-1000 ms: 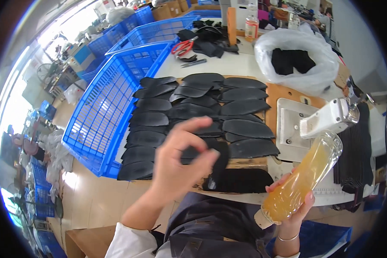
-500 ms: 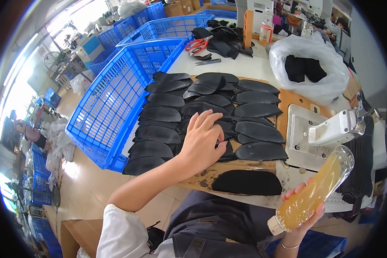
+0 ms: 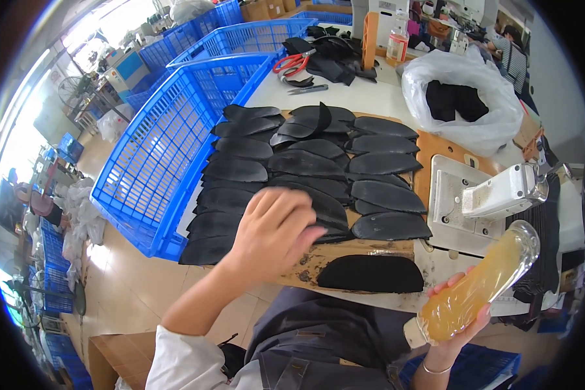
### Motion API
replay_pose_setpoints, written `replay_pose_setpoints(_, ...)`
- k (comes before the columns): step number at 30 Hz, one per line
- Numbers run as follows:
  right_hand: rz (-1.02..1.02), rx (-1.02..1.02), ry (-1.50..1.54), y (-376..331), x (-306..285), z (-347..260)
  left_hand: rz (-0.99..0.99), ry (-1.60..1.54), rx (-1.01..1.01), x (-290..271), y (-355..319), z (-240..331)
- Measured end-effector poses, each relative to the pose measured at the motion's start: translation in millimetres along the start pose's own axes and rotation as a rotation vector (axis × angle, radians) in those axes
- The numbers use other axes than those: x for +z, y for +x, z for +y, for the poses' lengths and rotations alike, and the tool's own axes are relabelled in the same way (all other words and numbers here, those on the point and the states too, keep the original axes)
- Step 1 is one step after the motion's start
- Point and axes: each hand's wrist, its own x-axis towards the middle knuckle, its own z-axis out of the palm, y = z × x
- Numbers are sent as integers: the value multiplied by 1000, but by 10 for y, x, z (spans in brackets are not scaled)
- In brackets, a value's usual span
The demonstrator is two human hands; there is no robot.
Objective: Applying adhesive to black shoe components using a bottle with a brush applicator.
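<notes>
My left hand (image 3: 274,229) hovers over the near middle of the black curved pads (image 3: 385,197), its fingers bent and smeared by motion; whether anything is between them I cannot make out. These leaf-shaped pads lie overlapped in three columns on a brown board (image 3: 305,268). In the middle column one piece stands tilted up at the far end. My right hand (image 3: 461,318) grips a clear plastic bottle (image 3: 472,286) of yellowish liquid, held slanting at the lower right with its white cap toward the lower left. A single black pad (image 3: 370,273) lies by itself along the board's near edge.
Blue plastic crates (image 3: 169,156) stand at the left. Red-handled scissors (image 3: 292,63), a small cutter (image 3: 308,90) and black scraps (image 3: 335,62) lie at the back. To the right are a plastic bag (image 3: 461,97) with black pieces and a white sewing machine arm (image 3: 504,193).
My left hand has drawn back toward me and to the left, uncovering pads in the middle column. My right hand still holds the bottle in nearly the same place.
</notes>
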Motion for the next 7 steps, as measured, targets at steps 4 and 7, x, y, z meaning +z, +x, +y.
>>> replay_pose_setpoints(4, -42, -205, -257, 60, 136, 76, -22, -264, -8, 84, -543, 187)
replay_pose_setpoints(7, -216, -263, -605, 94, 384, 135, 41, -260, 103, 326, -846, 160)
